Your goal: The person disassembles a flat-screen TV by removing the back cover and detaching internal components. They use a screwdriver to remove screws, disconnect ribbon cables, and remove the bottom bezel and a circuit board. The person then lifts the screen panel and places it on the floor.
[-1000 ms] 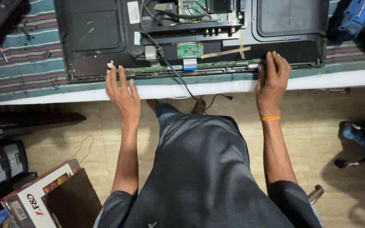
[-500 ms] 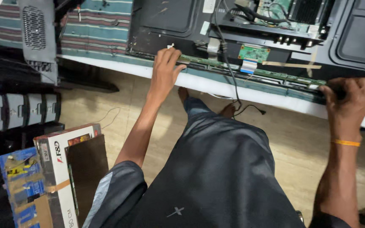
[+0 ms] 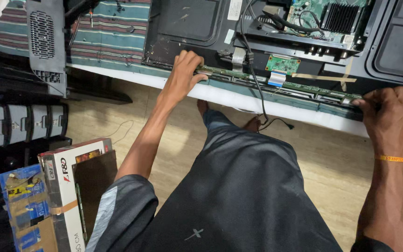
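Note:
An opened flat television [image 3: 187, 21] lies back-side up on a striped cloth [image 3: 113, 28] over a white-edged table. My left hand [image 3: 185, 74] grips its near bottom edge at the left, fingers curled over a long green circuit strip [image 3: 276, 84]. My right hand [image 3: 388, 114], with an orange wristband, clamps the same edge at the right. A green main board [image 3: 325, 16] and a small green board [image 3: 283, 64] with a ribbon cable sit in the open back. A black cable [image 3: 255, 79] runs over the edge and hangs down.
A black perforated panel [image 3: 45, 42] leans at the table's left end. Cardboard boxes [image 3: 61, 186] stand on the floor at lower left, with grey units [image 3: 19, 126] stacked behind them. My legs and bare feet are over a wooden floor [image 3: 173, 140].
The view has swung left and down, bringing the boxes and black panel into sight. Both hands stay on the television's near edge, and the right hand now looks more tightly closed.

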